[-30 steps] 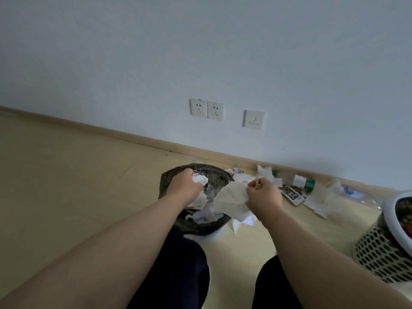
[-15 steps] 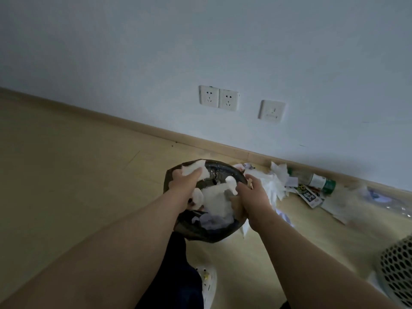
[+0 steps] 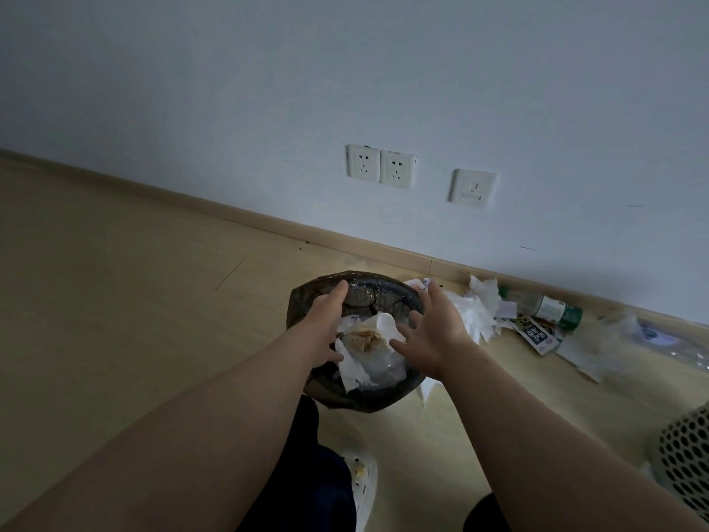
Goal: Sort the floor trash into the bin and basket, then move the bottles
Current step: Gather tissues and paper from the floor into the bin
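Observation:
A round bin lined with a dark bag (image 3: 368, 401) stands on the floor in front of me, holding crumpled white paper (image 3: 368, 349) with a brown stain. My left hand (image 3: 324, 324) hovers over the bin's left side with fingers straight, holding nothing. My right hand (image 3: 433, 332) spreads open over the bin's right rim, also empty. More white tissue (image 3: 475, 312) lies on the floor right of the bin. A bottle with a green cap (image 3: 548, 307) lies along the baseboard. The white mesh basket (image 3: 686, 455) shows at the right edge.
A printed wrapper (image 3: 539, 335) and clear plastic film (image 3: 629, 343) lie on the floor near the bottle. Wall sockets (image 3: 380, 165) sit above the baseboard. My white shoe (image 3: 362, 481) and dark trouser legs are below the bin. Bare wooden floor extends left.
Both hands held crumpled paper over the bin; they have let go, and the paper now lies inside. The fingers have straightened. The view has shifted left, so less of the basket shows.

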### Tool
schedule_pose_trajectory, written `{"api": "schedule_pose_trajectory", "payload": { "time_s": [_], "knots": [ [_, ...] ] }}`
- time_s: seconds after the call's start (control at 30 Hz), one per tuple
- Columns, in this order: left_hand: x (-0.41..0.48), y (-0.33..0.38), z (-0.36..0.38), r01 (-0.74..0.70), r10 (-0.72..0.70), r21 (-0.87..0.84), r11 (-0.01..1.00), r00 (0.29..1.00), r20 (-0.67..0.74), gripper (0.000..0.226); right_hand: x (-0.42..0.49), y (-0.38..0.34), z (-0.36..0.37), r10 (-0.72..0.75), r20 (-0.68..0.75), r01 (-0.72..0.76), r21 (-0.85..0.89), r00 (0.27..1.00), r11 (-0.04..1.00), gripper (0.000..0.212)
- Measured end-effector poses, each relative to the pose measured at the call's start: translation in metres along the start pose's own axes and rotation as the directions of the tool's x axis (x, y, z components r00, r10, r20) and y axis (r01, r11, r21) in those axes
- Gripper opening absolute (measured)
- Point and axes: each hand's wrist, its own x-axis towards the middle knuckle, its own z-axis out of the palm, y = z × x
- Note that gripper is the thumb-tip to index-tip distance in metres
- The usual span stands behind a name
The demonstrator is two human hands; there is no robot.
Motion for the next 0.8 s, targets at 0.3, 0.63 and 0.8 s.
{"api": "schedule_pose_trajectory", "payload": {
  "time_s": [0.3,0.63,0.8],
  "knots": [
    [-0.027,-0.001,0.020,-0.042,0.042,-0.003,0.999,0.999,0.014,0.050,-0.040,-0.006,-0.010,-0.051,-0.062,0.050,-0.016,0.997,0.999,0.059],
    [-0.072,-0.008,0.072,-0.073,0.069,0.053,0.996,0.995,0.075,0.031,-0.097,-0.029,-0.057,-0.145,-0.160,0.142,-0.031,0.976,0.989,0.060],
    [-0.077,-0.024,0.101,-0.133,0.098,0.224,0.965,0.983,0.158,0.036,-0.111,-0.037,-0.080,-0.176,-0.200,0.175,-0.026,0.964,0.984,0.060]
  ]
}}
